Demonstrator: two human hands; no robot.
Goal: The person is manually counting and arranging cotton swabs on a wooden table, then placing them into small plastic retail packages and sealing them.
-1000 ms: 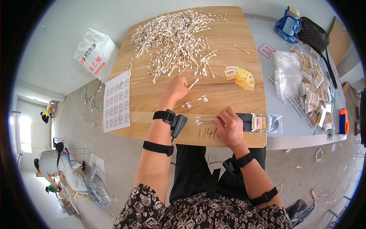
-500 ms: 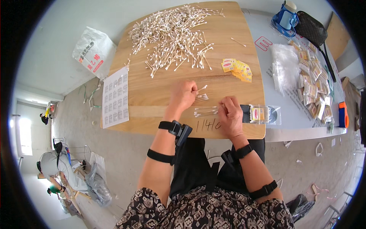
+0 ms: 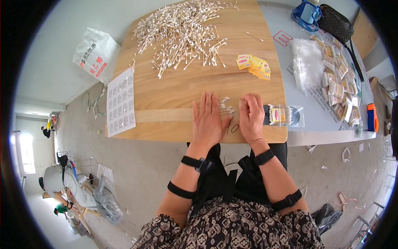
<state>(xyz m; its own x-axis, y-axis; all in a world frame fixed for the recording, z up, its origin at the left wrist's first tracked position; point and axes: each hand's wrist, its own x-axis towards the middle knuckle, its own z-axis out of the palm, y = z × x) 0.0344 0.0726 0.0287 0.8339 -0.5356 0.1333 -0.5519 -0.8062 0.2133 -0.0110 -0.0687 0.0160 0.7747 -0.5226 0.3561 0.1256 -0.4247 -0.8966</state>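
My left hand lies flat on the wooden table, fingers stretched out and thumb apart. Beside its fingers, between my two hands, is a small group of cotton swabs, partly covered by the hand. My right hand is curled closed on the table just right of these swabs; whatever its fingers hold, if anything, is hidden. Close to its right side lies a clear bag with a row of cotton swabs and a yellow card inside. Yellow cards are fanned out farther back.
A big heap of loose cotton swabs covers the table's far part. At left lies a printed sheet. The grey table at right bears empty clear bags, several filled packs and an orange-and-blue tape dispenser.
My left hand has gone from pinching a cotton swab to lying flat, nearer to me. The swabs between the hands are now in one group. My right hand stays closed.
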